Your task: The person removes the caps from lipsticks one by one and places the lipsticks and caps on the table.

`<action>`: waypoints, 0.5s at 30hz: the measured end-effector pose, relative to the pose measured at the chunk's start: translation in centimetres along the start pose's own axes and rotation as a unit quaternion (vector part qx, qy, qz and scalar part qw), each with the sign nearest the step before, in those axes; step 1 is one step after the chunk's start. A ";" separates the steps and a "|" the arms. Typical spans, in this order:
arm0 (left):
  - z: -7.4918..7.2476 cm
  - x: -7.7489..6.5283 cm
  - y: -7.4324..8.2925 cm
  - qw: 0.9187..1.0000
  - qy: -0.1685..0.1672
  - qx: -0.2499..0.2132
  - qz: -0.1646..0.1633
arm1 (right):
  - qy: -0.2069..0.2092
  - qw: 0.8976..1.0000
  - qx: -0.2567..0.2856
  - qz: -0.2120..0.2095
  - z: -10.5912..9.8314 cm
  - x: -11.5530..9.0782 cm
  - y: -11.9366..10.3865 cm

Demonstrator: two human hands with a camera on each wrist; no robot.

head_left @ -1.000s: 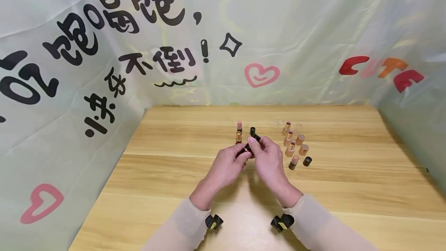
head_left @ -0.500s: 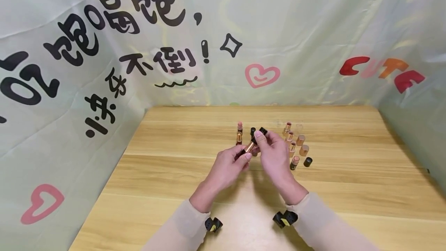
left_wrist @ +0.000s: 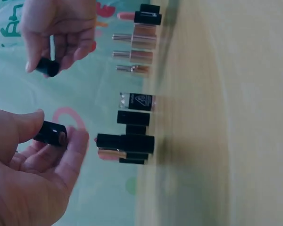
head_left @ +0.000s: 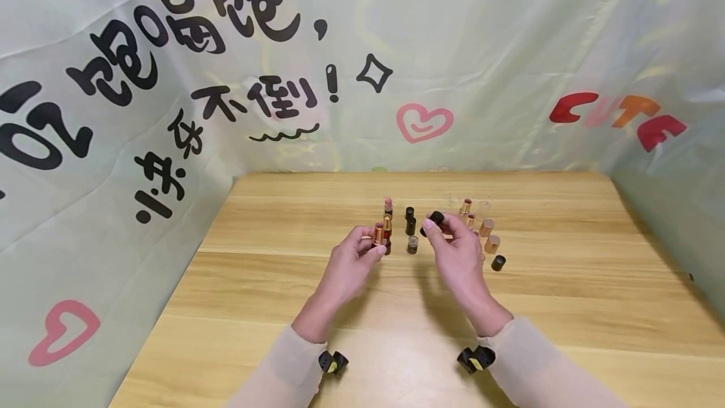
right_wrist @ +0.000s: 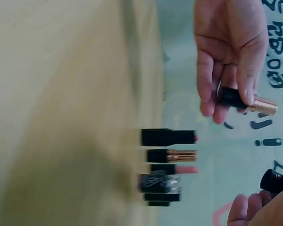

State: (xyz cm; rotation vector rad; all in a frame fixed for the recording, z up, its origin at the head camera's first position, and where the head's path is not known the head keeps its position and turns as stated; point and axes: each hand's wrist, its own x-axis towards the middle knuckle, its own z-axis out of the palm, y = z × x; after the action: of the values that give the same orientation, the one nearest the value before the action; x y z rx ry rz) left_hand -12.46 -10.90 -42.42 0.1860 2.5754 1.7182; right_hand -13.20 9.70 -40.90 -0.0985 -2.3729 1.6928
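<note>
My left hand (head_left: 354, 264) pinches a lipstick by its black base, and its gold upper part (head_left: 378, 233) points upward in the head view; the right wrist view shows this lipstick (right_wrist: 262, 105) too. Between the thumb and fingers of my right hand (head_left: 461, 258) is a black lipstick cap (head_left: 436, 218), apart from the lipstick. Just beyond my left hand stand uncapped lipsticks, one with a pink tip (head_left: 387, 204) and one with a gold neck (head_left: 387, 224). Another black-based one is partly hidden by the fingers.
Black caps (head_left: 410, 226) and a clear-topped cap (head_left: 413, 245) stand between the hands. Behind my right hand are gold lipsticks (head_left: 466, 206), partly covered. Gold caps (head_left: 492, 244) and a black cap (head_left: 498, 263) stand to its right. Fabric walls (head_left: 498, 49) enclose the wooden table (head_left: 255, 307).
The black cap has come off the lipstick. My hands have moved apart, the left one leftward with the lipstick now turned upright, the right one rightward with the cap.
</note>
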 end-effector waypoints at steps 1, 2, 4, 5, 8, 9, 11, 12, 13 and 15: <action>-0.1 0.0 -0.2 1.000 0.005 0.007 0.001 | -0.005 1.000 -0.005 0.000 0.0 0.0 0.4; -0.1 0.0 -0.4 1.000 0.010 0.016 0.004 | -0.010 1.000 -0.010 -0.001 -0.1 0.0 0.7; -0.2 0.0 -0.7 0.999 0.021 0.034 0.008 | -0.018 0.999 -0.026 -0.007 -0.1 -0.1 1.3; -0.2 0.0 -0.9 0.999 0.026 0.040 0.009 | -0.021 0.999 -0.035 -0.014 -0.1 -0.1 1.6; -0.1 0.0 -1.3 0.997 0.038 0.062 0.006 | -0.029 0.997 -0.068 -0.032 -0.2 -0.2 2.3; -0.1 0.1 -1.4 0.997 0.039 0.067 0.006 | -0.031 0.996 -0.080 -0.038 -0.1 -0.3 2.5; 0.0 0.1 -1.6 0.996 0.038 0.079 0.004 | -0.036 0.993 -0.104 -0.050 -0.1 -0.4 2.8; 0.0 0.2 -1.7 0.996 0.037 0.085 0.005 | -0.039 0.991 -0.116 -0.057 0.0 -0.4 3.0; 0.0 0.2 -1.8 0.995 0.034 0.089 0.006 | -0.042 0.989 -0.128 -0.063 0.0 -0.5 3.1; 0.0 0.3 -2.0 0.994 0.029 0.101 0.008 | -0.048 0.985 -0.151 -0.075 0.1 -0.5 3.3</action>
State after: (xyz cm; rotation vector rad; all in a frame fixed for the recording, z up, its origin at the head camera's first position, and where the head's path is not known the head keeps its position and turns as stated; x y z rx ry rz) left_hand -12.94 -11.58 -44.26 0.1663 2.7965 1.4865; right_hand -12.94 10.59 -44.09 0.1126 -2.6177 1.2912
